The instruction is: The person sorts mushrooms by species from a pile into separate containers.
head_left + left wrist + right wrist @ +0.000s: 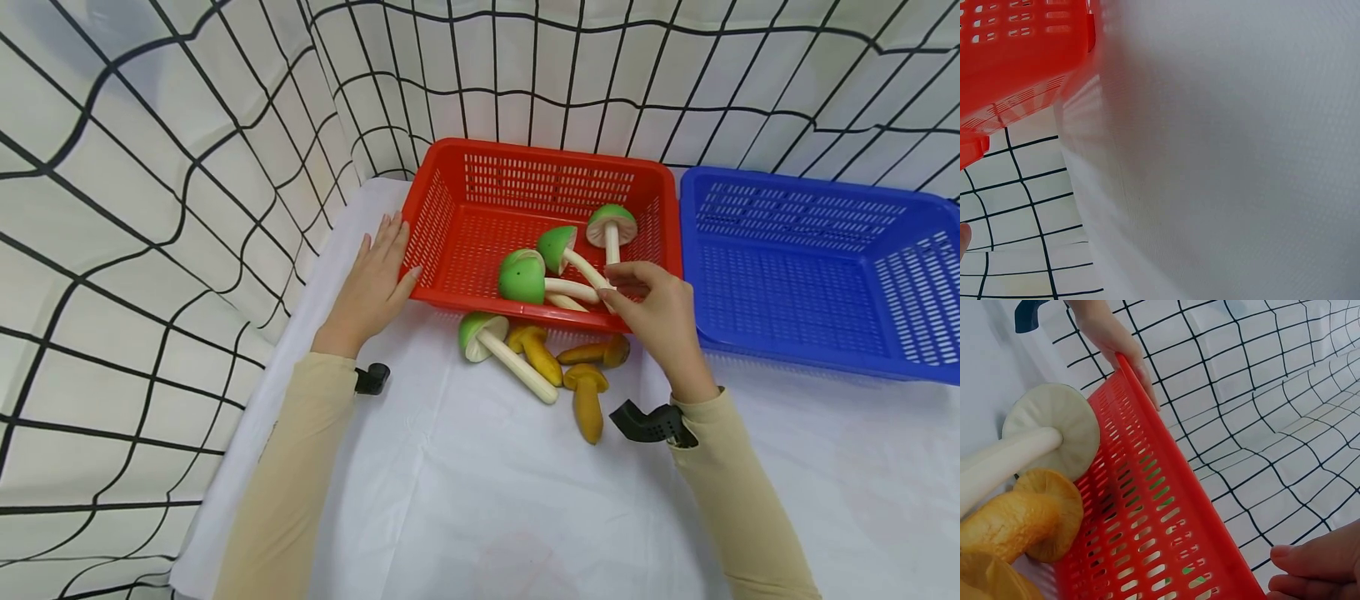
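In the head view, my left hand (375,279) rests with fairly straight fingers against the left rim of the red basket (495,308). My right hand (652,312) reaches over the basket's near right edge. Its fingertips are at the stem ends of green-capped mushrooms: one cap toward the front (522,277), another behind it (557,247) and a third farther back (611,223). No mushroom shows between the thumb and fingers in the right wrist view; whether they touch a stem is unclear. Another green-capped mushroom (513,358) lies outside, before the basket.
Brown mushrooms lie on the white cloth before the red basket: one beside the green-capped mushroom (538,354), one farther right (596,352) and one nearer (587,404). A blue basket (810,350) adjoins on the right. Black wire mesh (570,104) stands behind and at left.
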Available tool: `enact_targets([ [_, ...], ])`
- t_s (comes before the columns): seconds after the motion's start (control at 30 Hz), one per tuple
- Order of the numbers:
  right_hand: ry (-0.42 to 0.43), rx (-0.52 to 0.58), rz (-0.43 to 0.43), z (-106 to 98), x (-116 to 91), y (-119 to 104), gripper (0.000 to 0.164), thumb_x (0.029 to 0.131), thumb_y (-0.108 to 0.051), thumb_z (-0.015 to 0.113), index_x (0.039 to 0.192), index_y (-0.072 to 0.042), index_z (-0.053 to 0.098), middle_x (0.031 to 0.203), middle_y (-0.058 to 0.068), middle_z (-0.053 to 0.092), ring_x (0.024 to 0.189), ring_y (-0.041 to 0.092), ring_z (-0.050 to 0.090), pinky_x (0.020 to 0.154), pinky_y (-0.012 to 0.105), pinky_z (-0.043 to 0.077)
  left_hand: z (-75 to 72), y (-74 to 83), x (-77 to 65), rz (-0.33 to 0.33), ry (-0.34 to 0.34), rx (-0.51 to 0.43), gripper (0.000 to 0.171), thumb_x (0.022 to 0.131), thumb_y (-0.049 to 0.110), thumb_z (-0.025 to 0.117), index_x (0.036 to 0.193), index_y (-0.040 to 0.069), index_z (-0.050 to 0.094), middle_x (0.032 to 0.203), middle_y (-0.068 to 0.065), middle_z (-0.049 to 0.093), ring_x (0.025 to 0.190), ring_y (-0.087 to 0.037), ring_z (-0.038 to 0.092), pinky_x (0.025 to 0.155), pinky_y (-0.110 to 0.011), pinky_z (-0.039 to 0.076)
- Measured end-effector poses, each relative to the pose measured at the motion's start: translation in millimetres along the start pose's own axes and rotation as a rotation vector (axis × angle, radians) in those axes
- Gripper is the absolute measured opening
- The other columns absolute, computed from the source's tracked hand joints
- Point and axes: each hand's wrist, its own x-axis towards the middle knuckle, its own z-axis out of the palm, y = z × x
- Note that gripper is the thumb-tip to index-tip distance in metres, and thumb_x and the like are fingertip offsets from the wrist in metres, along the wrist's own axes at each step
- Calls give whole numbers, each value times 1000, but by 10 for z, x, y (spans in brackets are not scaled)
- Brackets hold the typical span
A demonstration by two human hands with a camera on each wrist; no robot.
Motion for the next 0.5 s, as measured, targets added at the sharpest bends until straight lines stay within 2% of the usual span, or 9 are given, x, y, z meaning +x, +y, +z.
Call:
enact_targets([
  [0.37, 30, 31, -33, -18, -143, -19, 23, 81, 0, 72, 103, 4, 68, 97, 16, 69, 88, 27, 67, 75, 41, 54, 2, 6, 3, -1, 5, -10, 64, 100, 32, 37, 148, -4, 16, 157, -15, 9, 144, -22, 0, 114, -43, 1],
  [0.5, 24, 49, -37, -10, -191, -22, 23, 80, 0, 73, 103, 4, 69, 97, 15, 69, 87, 25, 67, 73, 25, 53, 3, 4, 5, 0, 5, -15, 63, 100, 31, 37, 148, -5, 16, 157, -15, 9, 144, -22, 1, 114, -43, 1],
])
